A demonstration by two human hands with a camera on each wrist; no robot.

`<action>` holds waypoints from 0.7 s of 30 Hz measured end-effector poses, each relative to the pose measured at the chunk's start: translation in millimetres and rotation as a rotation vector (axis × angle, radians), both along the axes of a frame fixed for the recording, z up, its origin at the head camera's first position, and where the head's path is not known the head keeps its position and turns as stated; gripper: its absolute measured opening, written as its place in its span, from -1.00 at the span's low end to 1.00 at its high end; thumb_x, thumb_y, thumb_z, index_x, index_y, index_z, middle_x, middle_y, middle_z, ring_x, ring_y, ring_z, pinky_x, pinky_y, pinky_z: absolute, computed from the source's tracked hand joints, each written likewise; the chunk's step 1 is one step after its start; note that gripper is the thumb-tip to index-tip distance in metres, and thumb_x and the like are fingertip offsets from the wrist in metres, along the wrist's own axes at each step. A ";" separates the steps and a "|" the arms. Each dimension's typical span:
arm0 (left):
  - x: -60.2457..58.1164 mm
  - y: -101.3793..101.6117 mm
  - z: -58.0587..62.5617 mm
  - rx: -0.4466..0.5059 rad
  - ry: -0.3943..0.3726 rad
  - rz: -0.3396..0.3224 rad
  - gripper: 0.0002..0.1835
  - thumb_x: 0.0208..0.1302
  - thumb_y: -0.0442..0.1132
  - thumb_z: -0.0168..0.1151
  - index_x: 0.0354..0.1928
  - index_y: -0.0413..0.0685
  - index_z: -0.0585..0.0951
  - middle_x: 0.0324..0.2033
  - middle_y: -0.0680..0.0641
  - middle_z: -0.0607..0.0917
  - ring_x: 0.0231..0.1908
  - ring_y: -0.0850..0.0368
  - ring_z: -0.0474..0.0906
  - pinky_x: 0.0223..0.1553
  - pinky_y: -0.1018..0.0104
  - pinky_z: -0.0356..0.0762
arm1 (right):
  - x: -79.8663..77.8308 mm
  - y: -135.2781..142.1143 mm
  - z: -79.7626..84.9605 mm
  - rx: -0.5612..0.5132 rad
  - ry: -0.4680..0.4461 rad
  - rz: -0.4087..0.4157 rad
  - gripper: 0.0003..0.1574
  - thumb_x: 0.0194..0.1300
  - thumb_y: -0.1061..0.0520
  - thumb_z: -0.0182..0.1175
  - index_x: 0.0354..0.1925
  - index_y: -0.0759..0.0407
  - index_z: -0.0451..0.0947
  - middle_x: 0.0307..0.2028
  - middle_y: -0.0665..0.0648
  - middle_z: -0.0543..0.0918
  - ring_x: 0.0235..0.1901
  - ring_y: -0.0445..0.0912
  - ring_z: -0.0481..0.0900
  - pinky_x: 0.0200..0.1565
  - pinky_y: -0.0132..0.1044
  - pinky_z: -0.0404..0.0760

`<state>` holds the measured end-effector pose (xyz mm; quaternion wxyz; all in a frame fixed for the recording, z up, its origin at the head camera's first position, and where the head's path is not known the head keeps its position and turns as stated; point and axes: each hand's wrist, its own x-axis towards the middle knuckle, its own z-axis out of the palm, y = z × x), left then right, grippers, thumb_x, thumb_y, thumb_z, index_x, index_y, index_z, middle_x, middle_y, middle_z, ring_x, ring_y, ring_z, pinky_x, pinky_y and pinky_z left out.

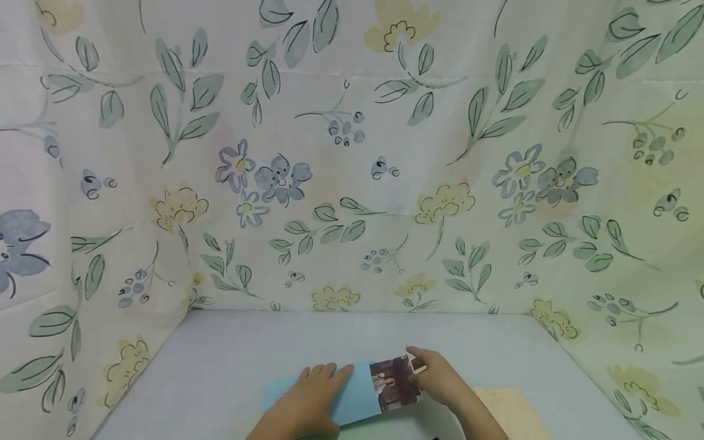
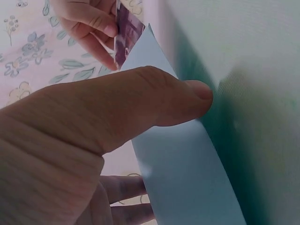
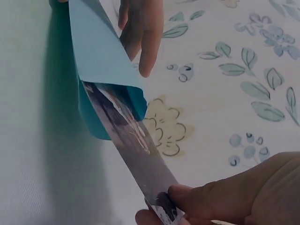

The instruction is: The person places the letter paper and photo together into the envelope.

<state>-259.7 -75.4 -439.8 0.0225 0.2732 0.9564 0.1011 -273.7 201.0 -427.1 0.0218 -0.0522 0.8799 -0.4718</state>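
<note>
A light blue paper envelope (image 1: 356,391) is held tilted, close over the table. My left hand (image 1: 312,397) grips it across its left part; in the left wrist view the thumb (image 2: 154,96) lies over one long edge, fingers at the opposite edge. Out of the envelope's right end sticks a dark-toned photo print (image 1: 393,384). My right hand (image 1: 440,374) pinches the photo's outer end between thumb and fingers. From the right wrist, the envelope's mouth (image 3: 136,101) gapes, and the photo (image 3: 140,150) runs into it, its inner end hidden inside.
A beige paper sheet (image 1: 511,409) lies at the right, partly under the right forearm. Pale green material (image 1: 379,431) shows below the envelope at the near edge. Floral cloth (image 1: 352,183) walls the pale table (image 1: 231,354) at the back and both sides.
</note>
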 end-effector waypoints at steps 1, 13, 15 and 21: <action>0.2 0.0 -0.2 0.003 0.002 -0.003 0.13 -0.22 0.01 0.68 0.50 0.07 0.36 0.25 -0.10 0.53 0.27 -0.14 0.43 0.30 -0.29 0.35 | 0.4 -0.1 0.7 -0.001 0.002 -0.008 -0.20 0.09 0.48 0.28 0.33 0.54 0.37 -0.18 0.24 0.61 -0.35 -0.03 0.61 -0.29 -0.09 0.69; -0.9 1.4 -2.0 0.004 0.006 -0.009 0.14 -0.21 0.04 0.67 0.51 0.10 0.34 0.28 -0.11 0.51 0.29 -0.13 0.42 0.31 -0.31 0.32 | 2.3 -3.7 1.7 -0.085 0.009 -0.059 -0.27 0.05 0.48 0.35 0.24 0.50 0.46 -0.27 0.18 0.58 -0.38 -0.05 0.63 -0.31 -0.13 0.73; -0.6 2.4 -1.9 0.002 0.004 -0.006 0.13 -0.20 0.05 0.66 0.51 0.11 0.34 0.28 -0.10 0.52 0.29 -0.12 0.42 0.31 -0.31 0.32 | 3.1 -5.1 1.4 -0.105 -0.007 -0.022 -0.28 0.09 0.46 0.32 0.25 0.52 0.43 -0.27 0.19 0.59 -0.36 -0.03 0.66 -0.27 -0.11 0.75; 0.0 7.1 -0.4 0.001 -0.038 0.019 0.10 -0.18 0.08 0.64 0.50 0.16 0.35 0.31 -0.09 0.52 0.29 -0.12 0.42 0.33 -0.30 0.31 | 3.5 -13.3 0.1 -0.173 -0.133 0.113 -0.34 0.32 0.31 0.29 0.30 0.54 0.36 -0.24 0.17 0.69 -0.26 0.04 0.73 -0.19 -0.04 0.75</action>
